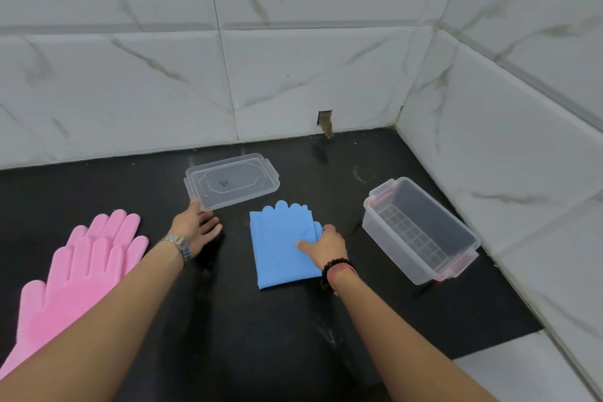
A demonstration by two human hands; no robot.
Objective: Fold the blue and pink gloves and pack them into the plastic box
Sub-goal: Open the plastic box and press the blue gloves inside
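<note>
The blue gloves (pixel 280 245) lie folded in a flat stack at the middle of the black counter, fingertips pointing to the wall. My right hand (pixel 324 242) grips their right edge, thumb on top. The pink gloves (pixel 81 268) lie flat and unfolded at the left, one over the other, partly under my left forearm. My left hand (pixel 197 225) hovers open over the counter between the two pairs, just below the lid, holding nothing. The clear plastic box (pixel 421 235) stands open at the right, with nothing inside but a grid insert.
The box's clear lid (pixel 231 180) lies flat behind the blue gloves. White marble-look tiled walls close the back and right side, with a small hole (pixel 325 122) at the base of the back wall. The black counter (pixel 248 320) ends at a white strip near right.
</note>
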